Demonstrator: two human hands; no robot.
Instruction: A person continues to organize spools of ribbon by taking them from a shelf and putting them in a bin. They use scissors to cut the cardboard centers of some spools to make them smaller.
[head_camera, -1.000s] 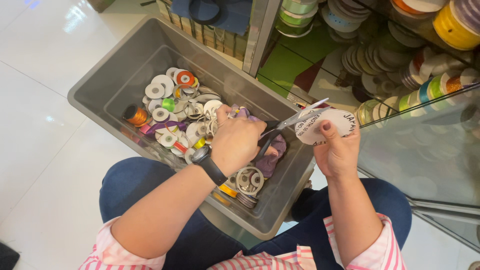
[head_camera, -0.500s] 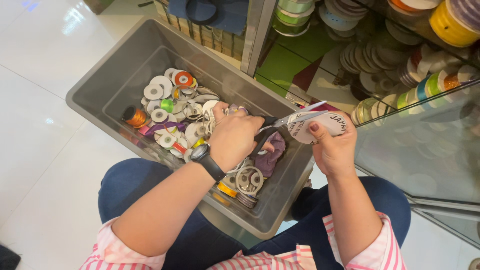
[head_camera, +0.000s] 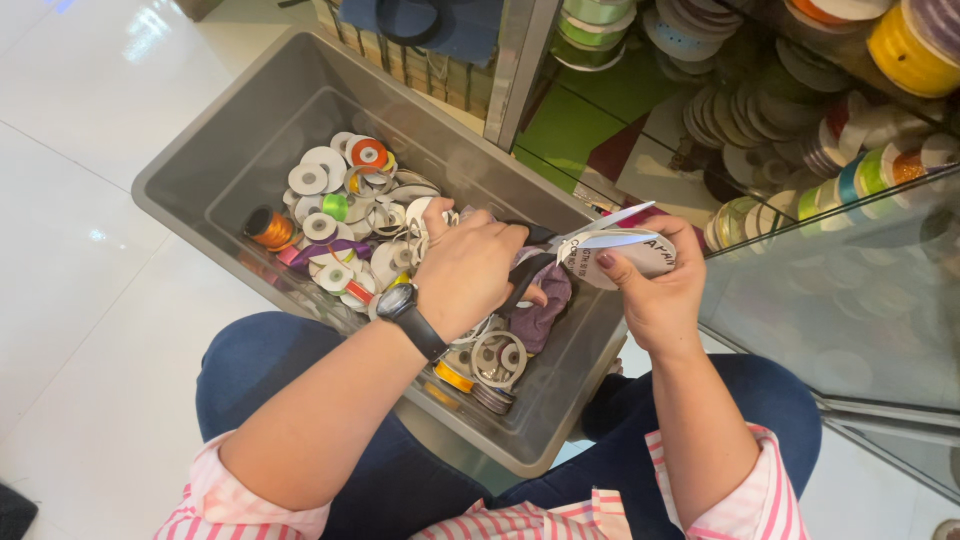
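My left hand (head_camera: 468, 268), with a black watch on the wrist, grips the dark handles of a pair of scissors (head_camera: 590, 232) over a grey plastic bin (head_camera: 215, 170). The blades point right and are parted around a strip of white ribbon. My right hand (head_camera: 655, 283) holds a white ribbon spool (head_camera: 640, 257) just past the bin's right edge. A piece of purple ribbon (head_camera: 545, 305) lies in the bin under the scissors.
Several empty white spools and a few coloured ones, orange and green, fill the bin. A glass shelf unit (head_camera: 830, 290) at right holds many ribbon rolls. White tiled floor lies at left. My knees in blue jeans sit under the bin.
The scissors and the white spool have come closer together, and the blades now sit around the ribbon strip. My left hand shifted slightly right.
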